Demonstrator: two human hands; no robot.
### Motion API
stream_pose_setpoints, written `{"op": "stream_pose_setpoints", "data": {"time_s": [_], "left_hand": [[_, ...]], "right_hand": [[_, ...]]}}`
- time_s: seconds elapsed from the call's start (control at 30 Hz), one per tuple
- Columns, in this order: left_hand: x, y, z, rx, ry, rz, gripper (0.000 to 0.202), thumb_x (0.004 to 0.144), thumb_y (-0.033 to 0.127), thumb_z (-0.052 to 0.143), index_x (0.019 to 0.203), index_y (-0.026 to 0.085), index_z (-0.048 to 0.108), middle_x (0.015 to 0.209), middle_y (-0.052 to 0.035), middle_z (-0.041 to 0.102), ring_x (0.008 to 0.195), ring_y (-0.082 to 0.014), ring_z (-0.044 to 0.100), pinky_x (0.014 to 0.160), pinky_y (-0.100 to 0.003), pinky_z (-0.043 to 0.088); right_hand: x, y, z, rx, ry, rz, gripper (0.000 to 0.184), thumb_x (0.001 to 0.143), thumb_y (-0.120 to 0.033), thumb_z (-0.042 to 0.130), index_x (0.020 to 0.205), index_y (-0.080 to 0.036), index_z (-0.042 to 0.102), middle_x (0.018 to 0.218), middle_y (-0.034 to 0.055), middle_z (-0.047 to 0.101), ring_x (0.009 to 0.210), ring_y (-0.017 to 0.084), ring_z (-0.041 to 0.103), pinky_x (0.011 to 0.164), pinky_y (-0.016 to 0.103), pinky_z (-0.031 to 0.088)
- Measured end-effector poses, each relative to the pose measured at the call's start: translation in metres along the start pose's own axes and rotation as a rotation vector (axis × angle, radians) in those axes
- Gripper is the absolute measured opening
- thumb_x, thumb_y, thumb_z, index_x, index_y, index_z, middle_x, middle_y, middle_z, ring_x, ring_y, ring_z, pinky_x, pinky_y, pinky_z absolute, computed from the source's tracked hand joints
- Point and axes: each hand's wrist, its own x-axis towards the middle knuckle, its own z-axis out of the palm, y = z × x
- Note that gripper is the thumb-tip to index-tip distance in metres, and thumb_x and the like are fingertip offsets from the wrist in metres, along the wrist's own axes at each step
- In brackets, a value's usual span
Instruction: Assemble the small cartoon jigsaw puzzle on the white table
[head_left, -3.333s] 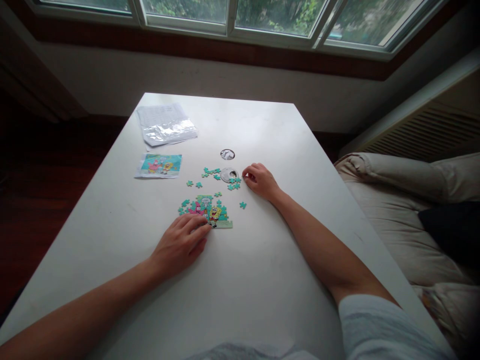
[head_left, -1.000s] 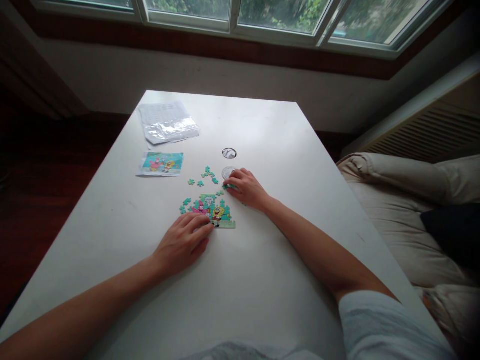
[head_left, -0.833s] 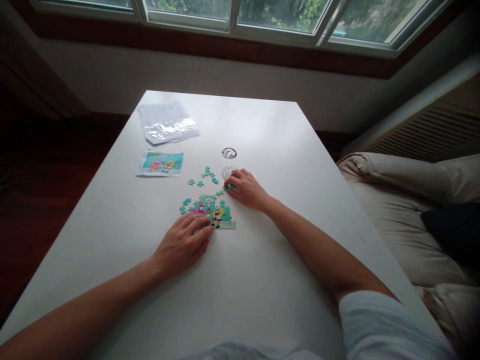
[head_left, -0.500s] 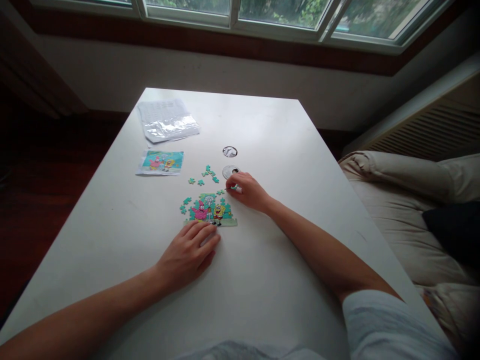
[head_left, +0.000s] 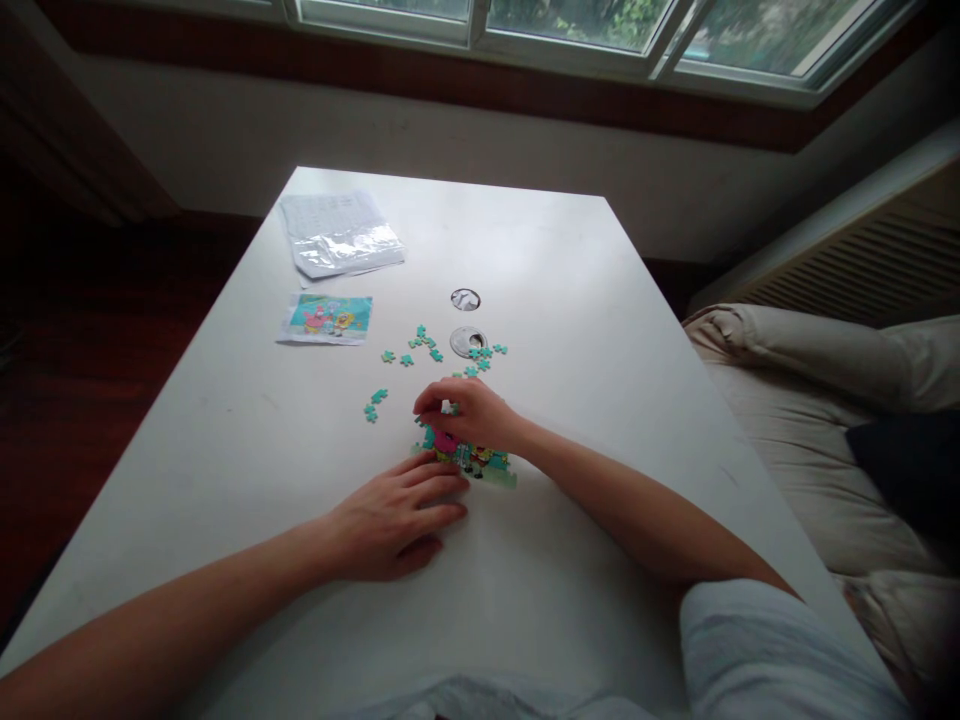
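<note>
A partly assembled jigsaw puzzle [head_left: 480, 462] with pink and yellow cartoon figures lies tilted on the white table. My left hand [head_left: 401, 515] rests flat at its lower left edge, fingers spread and fingertips touching it. Above the puzzle's upper left part is my right hand [head_left: 469, 408], thumb and forefinger pinched on a small puzzle piece, mostly hidden by the fingers. The right hand also covers much of the puzzle's top. Loose teal puzzle pieces [head_left: 484, 354] lie beyond the right hand, more loose pieces [head_left: 436, 355] farther left, and a few pieces [head_left: 371, 412] left of the puzzle.
A picture sheet [head_left: 328, 320] showing the same figures lies at the left. Behind it is a clear plastic bag with papers [head_left: 341, 240]. Two round fittings, a cable hole [head_left: 466, 300] and a grey cap [head_left: 463, 342], sit in the tabletop [head_left: 570, 560]. A beige couch [head_left: 780, 420] stands on the right.
My right hand has come nearer and left, over the puzzle's top left. The puzzle has shifted right and turned slightly clockwise, and my left hand has moved right with it.
</note>
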Motion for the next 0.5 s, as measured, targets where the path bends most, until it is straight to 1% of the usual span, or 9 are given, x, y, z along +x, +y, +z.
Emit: {"op": "stream_pose_setpoints", "data": {"time_s": [0.1, 0.23, 0.4, 0.5], "left_hand": [[0.000, 0.000, 0.000, -0.025, -0.010, 0.019, 0.040, 0.088, 0.026, 0.063, 0.127, 0.021, 0.059, 0.139, -0.0108, 0.058, 0.130, -0.0270, 0.053, 0.125, -0.049, 0.032], [0.000, -0.003, 0.002, -0.026, 0.006, 0.029, 0.035, 0.091, 0.024, 0.059, 0.126, 0.020, 0.058, 0.137, -0.0110, 0.060, 0.127, -0.0258, 0.055, 0.123, -0.047, 0.034], [0.000, -0.004, 0.005, -0.015, 0.016, 0.026, 0.036, 0.091, 0.021, 0.059, 0.127, 0.021, 0.058, 0.136, -0.0101, 0.061, 0.127, -0.0246, 0.056, 0.122, -0.045, 0.035], [-0.001, -0.004, 0.005, -0.011, 0.011, 0.024, 0.036, 0.091, 0.021, 0.058, 0.127, 0.021, 0.058, 0.136, -0.0101, 0.061, 0.126, -0.0243, 0.056, 0.121, -0.044, 0.036]], "right_hand": [[0.000, 0.005, 0.005, -0.071, -0.037, -0.039, 0.008, 0.085, -0.017, 0.070, 0.091, -0.018, 0.074, 0.084, 0.0016, 0.070, 0.080, 0.010, 0.062, 0.079, 0.022, 0.046], [0.001, 0.014, 0.010, -0.156, -0.116, -0.111, 0.008, 0.088, -0.020, 0.069, 0.093, -0.020, 0.075, 0.086, 0.0022, 0.072, 0.086, 0.013, 0.062, 0.086, 0.025, 0.045], [0.002, 0.017, 0.011, -0.168, -0.146, -0.166, 0.013, 0.094, -0.022, 0.064, 0.099, -0.021, 0.075, 0.092, 0.0027, 0.074, 0.089, 0.014, 0.062, 0.090, 0.029, 0.044], [0.002, 0.017, 0.010, -0.172, -0.169, -0.215, 0.013, 0.095, -0.022, 0.062, 0.097, -0.020, 0.075, 0.093, 0.0034, 0.073, 0.090, 0.015, 0.061, 0.090, 0.030, 0.044]]}}
